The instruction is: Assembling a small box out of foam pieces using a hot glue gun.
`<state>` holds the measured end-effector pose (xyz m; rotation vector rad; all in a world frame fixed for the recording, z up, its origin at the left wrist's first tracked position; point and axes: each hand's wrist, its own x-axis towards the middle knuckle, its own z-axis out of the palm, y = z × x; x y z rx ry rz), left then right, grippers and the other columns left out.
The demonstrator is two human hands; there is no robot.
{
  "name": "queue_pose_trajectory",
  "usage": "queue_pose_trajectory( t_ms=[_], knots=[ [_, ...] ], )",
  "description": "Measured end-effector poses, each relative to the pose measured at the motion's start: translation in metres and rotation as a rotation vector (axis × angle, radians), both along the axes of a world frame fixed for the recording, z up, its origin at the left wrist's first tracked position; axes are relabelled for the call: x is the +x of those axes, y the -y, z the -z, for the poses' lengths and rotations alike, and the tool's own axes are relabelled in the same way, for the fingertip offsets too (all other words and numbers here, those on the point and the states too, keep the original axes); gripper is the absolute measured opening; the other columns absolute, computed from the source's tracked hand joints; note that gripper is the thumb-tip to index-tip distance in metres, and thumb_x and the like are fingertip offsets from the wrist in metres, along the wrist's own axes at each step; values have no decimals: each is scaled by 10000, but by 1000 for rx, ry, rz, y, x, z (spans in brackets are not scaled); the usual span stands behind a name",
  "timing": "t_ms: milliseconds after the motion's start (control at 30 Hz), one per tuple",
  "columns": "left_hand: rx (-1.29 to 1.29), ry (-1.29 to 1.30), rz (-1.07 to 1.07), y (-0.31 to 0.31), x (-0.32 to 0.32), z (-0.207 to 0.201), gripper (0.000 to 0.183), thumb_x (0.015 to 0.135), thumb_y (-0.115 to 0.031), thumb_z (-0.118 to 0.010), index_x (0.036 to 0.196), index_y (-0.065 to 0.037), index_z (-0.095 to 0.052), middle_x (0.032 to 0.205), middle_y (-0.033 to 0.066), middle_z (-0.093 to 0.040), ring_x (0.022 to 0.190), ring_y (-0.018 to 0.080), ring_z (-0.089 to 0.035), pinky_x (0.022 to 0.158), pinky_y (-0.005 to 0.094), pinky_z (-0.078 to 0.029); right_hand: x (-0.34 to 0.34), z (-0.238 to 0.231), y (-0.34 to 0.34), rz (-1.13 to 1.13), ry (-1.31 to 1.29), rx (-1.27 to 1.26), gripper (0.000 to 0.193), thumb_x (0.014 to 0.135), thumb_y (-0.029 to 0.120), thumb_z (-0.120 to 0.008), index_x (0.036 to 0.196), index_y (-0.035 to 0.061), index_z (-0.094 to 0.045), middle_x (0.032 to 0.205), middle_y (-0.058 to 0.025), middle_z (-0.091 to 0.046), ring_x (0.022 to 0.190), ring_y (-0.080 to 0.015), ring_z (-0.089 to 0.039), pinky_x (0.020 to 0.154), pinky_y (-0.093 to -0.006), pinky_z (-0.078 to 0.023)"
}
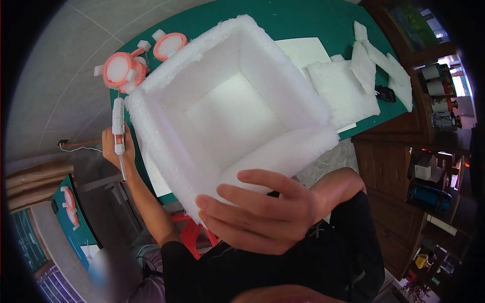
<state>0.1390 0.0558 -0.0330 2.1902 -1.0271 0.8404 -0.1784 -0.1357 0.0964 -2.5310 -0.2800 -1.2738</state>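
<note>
A large open box of white foam (235, 108) sits at the near edge of the green table, its hollow inside facing up at me. My right hand (268, 212) presses against the near wall of this box, with its fingers bent along the outside and rim. On the left, my left hand (118, 146) is closed around a white and orange glue gun (118, 118). A clear stick juts from the gun's rear end, and its tip points away from me, beside the box's left wall. The fingers behind the gun are partly hidden.
Pink ring-shaped pieces with white foam blocks (119, 69) lie at the table's (298, 20) far left. White foam sheets (343, 93) and offcuts lie on the right, near a small black object (386, 94). A red stool (189, 235) stands below. Wooden cabinets (386, 177) line the right.
</note>
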Motion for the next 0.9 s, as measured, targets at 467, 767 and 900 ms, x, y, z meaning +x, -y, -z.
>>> queue_pose_trajectory(
  t_ms=[467,767,900],
  knots=[
    [-81,-14,120,5,3,6,221,717,-36,-779,860,-15,-612,834,154,-606,745,371,-617,658,415,-508,5,-22,5,-55,-178,-59,435,713,277,-825,1094,87,-735,1093,-17,-732,869,-204,-606,830,-371,-528],
    [-102,-57,96,3,-5,3,210,711,-30,-773,840,-10,-608,835,144,-613,750,365,-618,652,411,-507,7,-32,2,-121,-326,-15,518,620,255,-846,1088,66,-729,1214,-64,-719,1127,-296,-605,956,-421,-502],
    [-130,-52,123,5,-2,5,203,715,-30,-770,830,-8,-605,835,148,-612,748,367,-617,650,414,-505,5,-35,-1,-86,-328,-47,523,623,251,-841,1094,57,-722,1196,-54,-727,1113,-291,-610,960,-422,-495]
  ],
)
